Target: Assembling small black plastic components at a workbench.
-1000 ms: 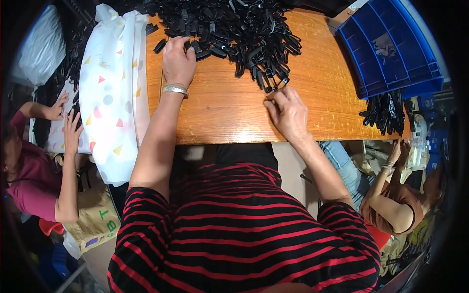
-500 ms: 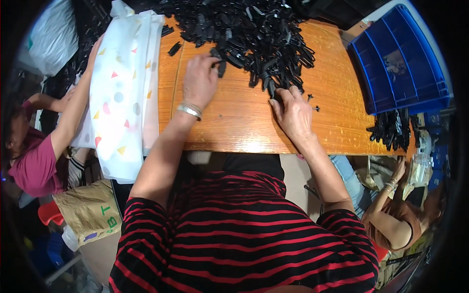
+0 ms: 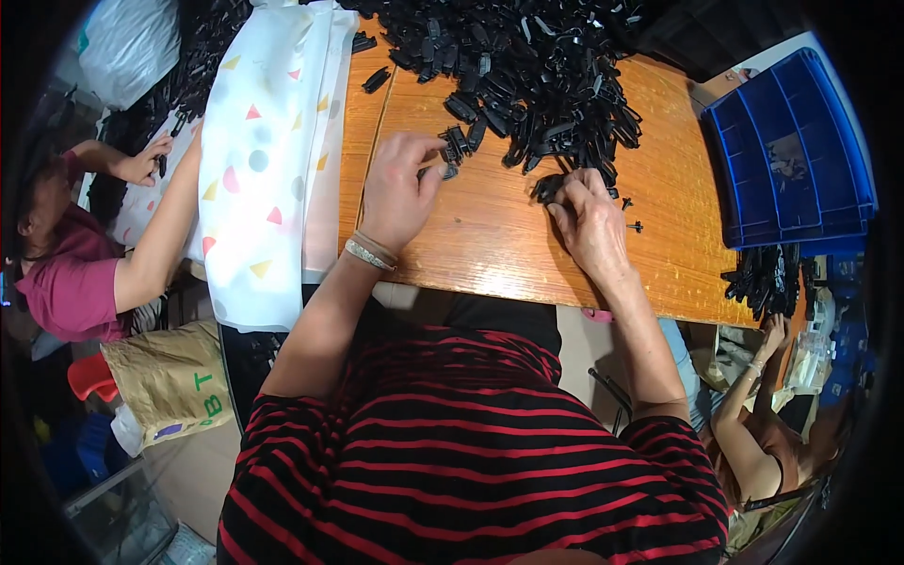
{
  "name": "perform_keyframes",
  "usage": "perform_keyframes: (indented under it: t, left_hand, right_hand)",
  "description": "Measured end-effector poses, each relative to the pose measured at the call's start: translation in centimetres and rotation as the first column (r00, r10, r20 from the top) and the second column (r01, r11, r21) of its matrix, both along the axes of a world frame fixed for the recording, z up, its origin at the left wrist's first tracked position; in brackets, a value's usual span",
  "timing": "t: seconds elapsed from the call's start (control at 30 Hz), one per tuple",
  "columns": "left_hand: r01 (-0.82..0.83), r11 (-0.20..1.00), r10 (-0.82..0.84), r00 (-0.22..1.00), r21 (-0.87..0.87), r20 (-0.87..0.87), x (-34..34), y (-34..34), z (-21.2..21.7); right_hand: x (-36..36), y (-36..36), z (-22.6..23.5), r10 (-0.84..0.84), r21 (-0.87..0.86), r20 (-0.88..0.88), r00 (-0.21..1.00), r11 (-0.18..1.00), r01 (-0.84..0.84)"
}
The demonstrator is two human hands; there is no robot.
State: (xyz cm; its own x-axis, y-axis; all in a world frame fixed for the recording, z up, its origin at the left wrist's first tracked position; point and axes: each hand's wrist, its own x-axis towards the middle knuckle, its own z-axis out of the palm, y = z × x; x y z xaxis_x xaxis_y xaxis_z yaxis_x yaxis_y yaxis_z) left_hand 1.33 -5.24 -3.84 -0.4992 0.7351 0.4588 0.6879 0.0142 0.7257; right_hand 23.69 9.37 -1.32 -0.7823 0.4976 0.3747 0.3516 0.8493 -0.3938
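A big heap of small black plastic pieces (image 3: 518, 66) covers the far side of the wooden table (image 3: 490, 254). Just before its near edge, my left hand (image 3: 400, 188) has its thumb and fingers curled at a black plastic piece (image 3: 456, 143). A metallic band circles that wrist. Farther right, my right hand (image 3: 591, 221) pinches another black plastic piece (image 3: 547, 189) low over the tabletop. Its fingers partly cover this piece. Beside the right knuckles lie two tiny dark parts (image 3: 636, 227). The exact kind of the pieces cannot be made out.
White patterned sheeting (image 3: 250, 179) hangs over the table's left side. A blue crate (image 3: 791, 151) stands at the right, with more black pieces (image 3: 767, 282) below it. One person (image 3: 85, 273) works at the left, another (image 3: 753, 443) at the right. A brown sack (image 3: 169, 381) is lower left.
The whole view has shifted slightly. My left hand has drawn a little away from the heap's edge with a black piece at its fingertips. A dark piece now shows more clearly at my right fingertips.
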Motion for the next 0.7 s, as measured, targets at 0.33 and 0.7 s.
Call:
perform_keyframes:
  t: [0.33, 0.7]
  left_hand:
    - [-0.008, 0.987, -0.04, 0.954, -0.158, -0.298, 0.5, -1.0, 0.5]
    - [0.207, 0.954, -0.3, 0.611, 0.217, 0.732, 2.3, -0.9, 0.6]
  right_hand:
    - [-1.0, 0.2, 1.7, 0.001, -0.099, 0.091, 0.996, 0.995, 0.008]
    - [-1.3, -1.2, 0.5, 0.068, -0.102, 0.056, 0.996, 0.993, -0.062]
